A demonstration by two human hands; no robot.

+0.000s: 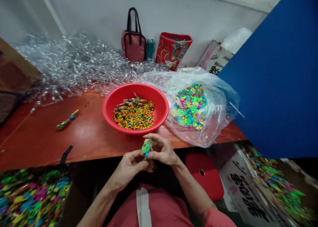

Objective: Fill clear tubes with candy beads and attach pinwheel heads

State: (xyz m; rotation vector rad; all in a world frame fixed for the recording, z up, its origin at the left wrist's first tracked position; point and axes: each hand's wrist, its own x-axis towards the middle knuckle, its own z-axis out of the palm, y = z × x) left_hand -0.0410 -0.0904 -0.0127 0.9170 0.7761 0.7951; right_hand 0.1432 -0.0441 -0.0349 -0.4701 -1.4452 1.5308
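Two hands, L (127,167) & R (162,152), pinched closed on grn/blue toy (146,146), nr red bowl (160,109).

No word can be made out with certainty. Large black Chinese characters run slantwise down the white packaging (244,187) at the lower right, with a smaller dark line of print beside them (too soft to read). Similar bold black characters, plus smaller lettering, show on the white bag (215,58) against the back wall (94,11), equally blurred.
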